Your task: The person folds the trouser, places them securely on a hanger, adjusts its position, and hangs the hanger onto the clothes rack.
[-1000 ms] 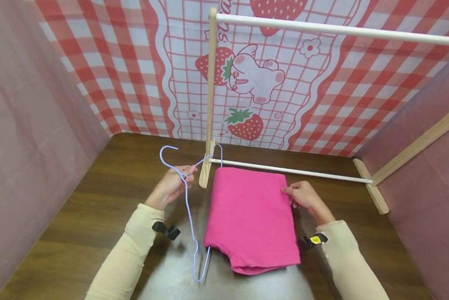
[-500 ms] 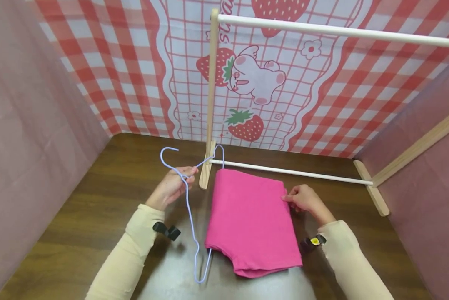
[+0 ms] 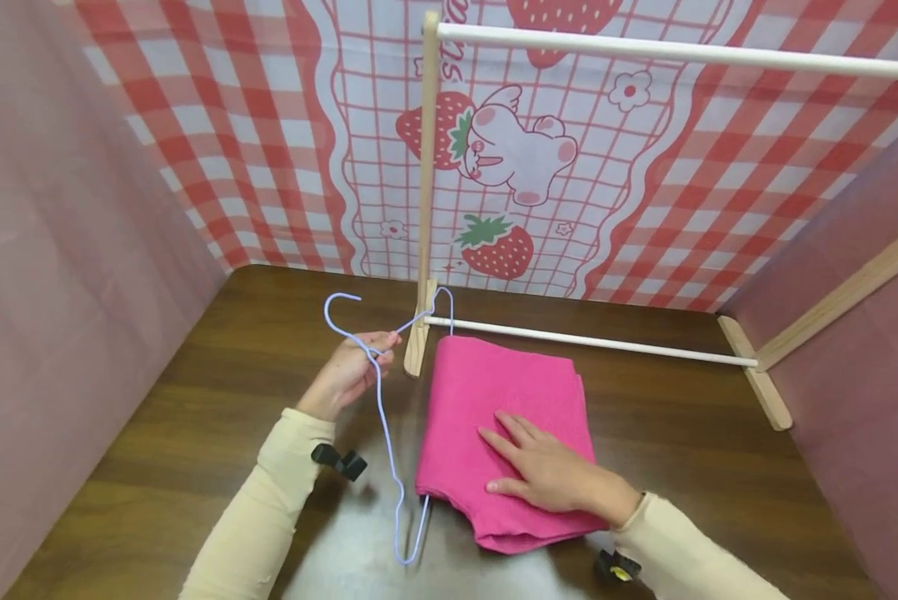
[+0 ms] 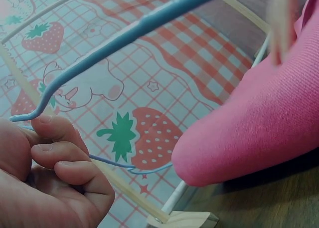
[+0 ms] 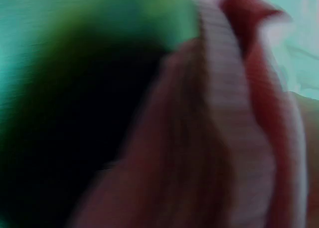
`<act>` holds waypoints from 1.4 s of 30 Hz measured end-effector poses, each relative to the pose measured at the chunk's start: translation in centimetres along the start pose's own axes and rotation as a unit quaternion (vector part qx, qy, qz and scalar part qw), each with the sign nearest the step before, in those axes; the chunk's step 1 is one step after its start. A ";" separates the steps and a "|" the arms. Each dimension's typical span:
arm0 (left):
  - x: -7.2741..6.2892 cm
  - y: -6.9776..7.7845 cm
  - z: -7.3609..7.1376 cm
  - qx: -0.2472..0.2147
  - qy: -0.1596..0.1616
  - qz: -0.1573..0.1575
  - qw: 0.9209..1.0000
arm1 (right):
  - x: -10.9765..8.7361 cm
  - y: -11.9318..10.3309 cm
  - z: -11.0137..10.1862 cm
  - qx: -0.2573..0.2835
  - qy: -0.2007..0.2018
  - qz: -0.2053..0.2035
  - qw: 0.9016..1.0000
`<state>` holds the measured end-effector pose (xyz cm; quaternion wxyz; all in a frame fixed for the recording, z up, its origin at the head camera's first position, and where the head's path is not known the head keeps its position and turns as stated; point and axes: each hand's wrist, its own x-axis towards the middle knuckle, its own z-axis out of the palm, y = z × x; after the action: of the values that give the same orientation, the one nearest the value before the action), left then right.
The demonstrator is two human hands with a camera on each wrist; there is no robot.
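Note:
In the head view, my left hand (image 3: pixel 347 375) grips a pale blue wire clothes hanger (image 3: pixel 384 417) at its neck, the hook pointing up and left. A folded pink garment (image 3: pixel 505 375) is draped over the hanger's long bar, which it hides. My right hand (image 3: pixel 550 473) lies flat on the front of the garment, fingers straight and spread. In the left wrist view, curled fingers (image 4: pixel 70 155) hold the hanger wire (image 4: pixel 124 41), with the garment's rounded fold (image 4: pixel 249 138) to the right. The right wrist view is blurred, with folded layers of the garment (image 5: pixel 239 133) close to the camera.
Behind the garment stands a wooden rack with a left post (image 3: pixel 426 167), a white top rail (image 3: pixel 644 52) and a low white bar (image 3: pixel 591 339). A strawberry-print checked curtain (image 3: pixel 269 150) backs the brown wooden table (image 3: pixel 194 400). Pinkish cloth (image 3: pixel 67 250) flanks both sides.
My right hand has let go of the garment's right edge and moved left and toward me, now spread flat on its front. The left hand still holds the hanger in nearly the same place.

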<state>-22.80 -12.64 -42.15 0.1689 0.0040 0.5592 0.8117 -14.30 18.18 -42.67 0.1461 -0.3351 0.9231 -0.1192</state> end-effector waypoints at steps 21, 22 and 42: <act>0.0 -0.2 -0.5 -0.002 -0.002 -0.007 1.000 | -3.6 4.0 3.5 -0.018 0.086 0.074 0.993; 0.0 -0.2 -0.5 -0.003 -0.002 -0.008 1.000 | -3.6 4.1 3.3 -0.016 0.080 0.070 0.994; 0.0 -0.3 -0.1 0.005 -0.001 -0.010 1.000 | 5.5 1.7 -4.6 -0.038 0.023 -0.018 0.999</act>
<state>-22.70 -12.64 -42.45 0.1776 -0.0002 0.5631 0.8071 -20.91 16.43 -39.99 0.1097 -0.3542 0.9239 -0.0944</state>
